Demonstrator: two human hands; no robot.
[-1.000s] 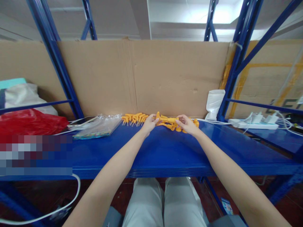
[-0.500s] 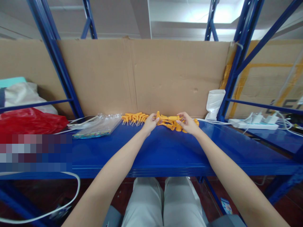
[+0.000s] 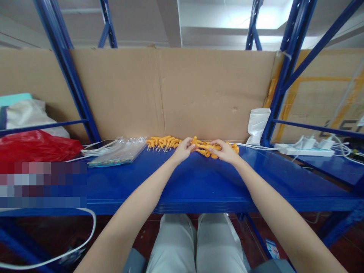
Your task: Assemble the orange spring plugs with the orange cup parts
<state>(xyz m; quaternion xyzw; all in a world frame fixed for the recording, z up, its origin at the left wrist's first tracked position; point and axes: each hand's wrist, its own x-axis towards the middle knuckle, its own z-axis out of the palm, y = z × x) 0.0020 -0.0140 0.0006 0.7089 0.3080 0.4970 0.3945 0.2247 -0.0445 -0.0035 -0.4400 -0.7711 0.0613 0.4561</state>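
Observation:
Over the far part of the blue shelf, my left hand (image 3: pixel 183 151) pinches the T-shaped handle of an orange corkscrew (image 3: pixel 195 141). My right hand (image 3: pixel 226 152) grips the orange tubular sleeve (image 3: pixel 209 146) in line with it. How deep the screw sits in the sleeve is too small to make out. Below and behind my right hand lie several loose orange parts (image 3: pixel 204 153), partly covered by the fingers. Left of my left hand, several orange corkscrews (image 3: pixel 161 141) lie in a row with their metal spirals toward me.
A clear plastic bag (image 3: pixel 122 151) lies on the shelf (image 3: pixel 199 185) at left, near a red bag (image 3: pixel 36 146). A cardboard sheet (image 3: pixel 204 91) closes the back. At right are a white pouch (image 3: pixel 258 125) and a power strip (image 3: pixel 307 151) with cables.
The corkscrew handle in my left hand has moved a little right, toward my right hand. My right hand has shifted slightly, and the gap between the hands is smaller.

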